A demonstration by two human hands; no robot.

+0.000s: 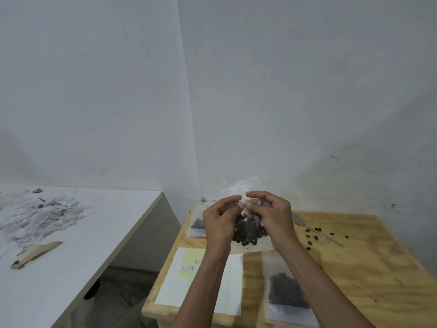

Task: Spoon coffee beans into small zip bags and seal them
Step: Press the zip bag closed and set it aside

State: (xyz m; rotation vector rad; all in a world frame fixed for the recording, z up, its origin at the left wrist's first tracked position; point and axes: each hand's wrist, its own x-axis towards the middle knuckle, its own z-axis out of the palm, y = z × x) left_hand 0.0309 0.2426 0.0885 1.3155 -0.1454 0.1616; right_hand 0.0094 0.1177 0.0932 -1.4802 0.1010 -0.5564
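Three zip bags with beans on view: one held bag (pixel 248 235) above the wooden worktop (pixel 354 268), a filled bag (pixel 287 292) lying near the front edge, a third bag (pixel 196 224) half hidden behind the left hand (pixel 218 223). One spoon (pixel 314 229), a few loose beans (pixel 312 237) beside it. Both hands, left and right hand (pixel 269 216), pinch the held bag's top, fingertips meeting; the seal itself is blurred.

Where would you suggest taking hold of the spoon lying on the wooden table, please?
Probably by the free end of its handle. The spoon lies flat, its bowl toward the wall beside the right hand, its slim handle running out to the right past loose beans. Come from above on the right and pinch the handle's sides.
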